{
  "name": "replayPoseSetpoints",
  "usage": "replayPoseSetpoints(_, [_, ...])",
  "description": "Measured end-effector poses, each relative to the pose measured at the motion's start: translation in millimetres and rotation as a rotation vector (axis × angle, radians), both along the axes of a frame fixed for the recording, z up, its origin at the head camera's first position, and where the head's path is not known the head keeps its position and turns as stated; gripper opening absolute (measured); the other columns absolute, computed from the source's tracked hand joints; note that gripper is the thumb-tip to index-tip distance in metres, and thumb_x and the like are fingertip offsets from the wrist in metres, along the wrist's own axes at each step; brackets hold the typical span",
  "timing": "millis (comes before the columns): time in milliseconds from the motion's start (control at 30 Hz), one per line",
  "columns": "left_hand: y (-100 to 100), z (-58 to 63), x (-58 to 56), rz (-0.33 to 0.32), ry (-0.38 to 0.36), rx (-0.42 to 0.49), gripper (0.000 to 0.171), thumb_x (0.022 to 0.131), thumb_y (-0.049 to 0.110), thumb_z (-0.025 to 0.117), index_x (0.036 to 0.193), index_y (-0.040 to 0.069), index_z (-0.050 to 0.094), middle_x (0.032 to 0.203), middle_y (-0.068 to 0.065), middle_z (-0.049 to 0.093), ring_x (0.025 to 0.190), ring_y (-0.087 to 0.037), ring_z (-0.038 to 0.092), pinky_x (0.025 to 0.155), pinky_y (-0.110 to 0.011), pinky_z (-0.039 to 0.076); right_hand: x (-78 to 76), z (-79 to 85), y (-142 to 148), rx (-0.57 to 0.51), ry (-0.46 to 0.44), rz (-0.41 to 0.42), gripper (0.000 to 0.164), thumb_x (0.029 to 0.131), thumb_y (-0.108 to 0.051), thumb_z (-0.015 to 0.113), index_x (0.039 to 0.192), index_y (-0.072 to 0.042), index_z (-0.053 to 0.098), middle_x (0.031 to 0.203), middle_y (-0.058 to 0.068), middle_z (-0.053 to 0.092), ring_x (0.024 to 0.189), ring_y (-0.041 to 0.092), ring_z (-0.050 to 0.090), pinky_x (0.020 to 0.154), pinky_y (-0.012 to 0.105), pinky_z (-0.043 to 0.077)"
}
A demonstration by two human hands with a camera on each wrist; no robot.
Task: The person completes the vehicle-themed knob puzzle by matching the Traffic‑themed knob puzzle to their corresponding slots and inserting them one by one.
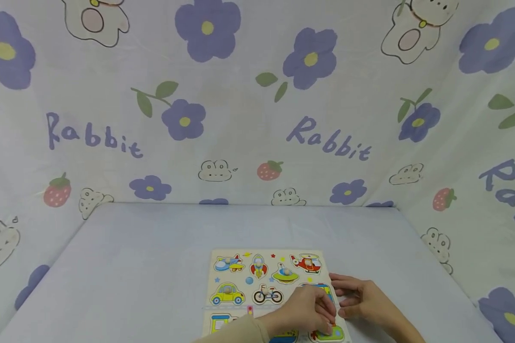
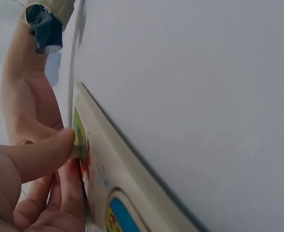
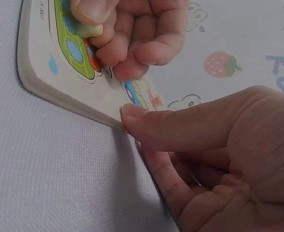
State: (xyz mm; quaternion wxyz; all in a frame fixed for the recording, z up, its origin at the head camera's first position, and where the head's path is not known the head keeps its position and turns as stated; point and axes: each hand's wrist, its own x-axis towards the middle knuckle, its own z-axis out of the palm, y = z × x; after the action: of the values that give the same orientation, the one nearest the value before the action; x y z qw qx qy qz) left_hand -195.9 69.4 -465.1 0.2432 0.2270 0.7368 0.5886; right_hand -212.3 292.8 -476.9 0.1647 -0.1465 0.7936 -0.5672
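A wooden peg puzzle board [image 1: 249,281] with vehicle pieces lies at the front of the table. My left hand [image 1: 306,309] reaches over its right part, thumb and fingers pinching the small pale knob [image 3: 91,31] of a green puzzle piece [image 3: 74,50] with round blue windows. That piece sits at its place in the near right corner of the board. My right hand [image 1: 369,302] grips the board's right edge, its thumb [image 3: 166,128] on the rim and its fingers curled along the side. Part of the lower row hides behind the left hand and sleeve.
Other pieces sit in the board, among them a yellow car [image 1: 227,294], a bicycle [image 1: 268,295], a rocket [image 1: 259,267] and a red helicopter [image 1: 307,263]. A pale cloth [image 1: 146,267] covers the table. Printed fabric [image 1: 240,95] walls the back and sides.
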Motion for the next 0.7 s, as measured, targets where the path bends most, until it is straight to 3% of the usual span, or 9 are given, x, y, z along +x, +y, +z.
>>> replayPoseSetpoints(167, [7.6, 0.3, 4.6, -0.005, 0.136, -0.035, 0.026, 0.068, -0.018, 0.076, 0.085, 0.001, 0.068, 0.071, 0.005, 0.064, 0.064, -0.002, 0.061, 0.062, -0.015, 0.05, -0.7, 0.4, -0.9, 0.039, -0.002, -0.021, 0.064, 0.071, -0.006, 0.087, 0.128, 0.006, 0.061, 0.149, 0.023, 0.039, 0.109, 0.027, 0.057, 0.082, 0.032, 0.054])
replayPoseSetpoints(400, [6.9, 2.6, 1.8, -0.042, 0.44, -0.118, 0.031, 0.062, -0.009, 0.082, 0.087, 0.005, 0.07, 0.075, 0.012, 0.061, 0.068, 0.005, 0.053, 0.063, -0.01, 0.045, -0.4, 3.1, -1.4, 0.071, 0.078, 0.004, 0.061, 0.072, -0.006, 0.087, 0.127, 0.004, 0.062, 0.148, 0.021, 0.042, 0.106, 0.022, 0.06, 0.082, 0.031, 0.054])
replayPoseSetpoints(567, [-3.0, 11.3, 1.9, -0.014, 0.422, -0.11, 0.021, 0.075, 0.015, 0.086, 0.089, 0.01, 0.071, 0.081, 0.015, 0.06, 0.076, 0.003, 0.053, 0.071, -0.012, 0.044, -0.7, 3.0, 0.3, 0.055, 0.066, 0.008, 0.061, 0.072, -0.002, 0.085, 0.127, 0.005, 0.061, 0.149, 0.02, 0.041, 0.108, 0.025, 0.058, 0.082, 0.032, 0.054])
replayPoseSetpoints(700, [-23.9, 19.8, 5.7, 0.047, 0.452, -0.114, 0.012, 0.091, 0.027, 0.072, 0.09, 0.016, 0.072, 0.087, 0.018, 0.059, 0.084, -0.002, 0.055, 0.077, -0.018, 0.044, -0.7, 3.7, -2.2, 0.081, 0.028, 0.009, 0.062, 0.072, 0.001, 0.084, 0.129, 0.008, 0.059, 0.15, 0.022, 0.039, 0.109, 0.027, 0.058, 0.081, 0.031, 0.054])
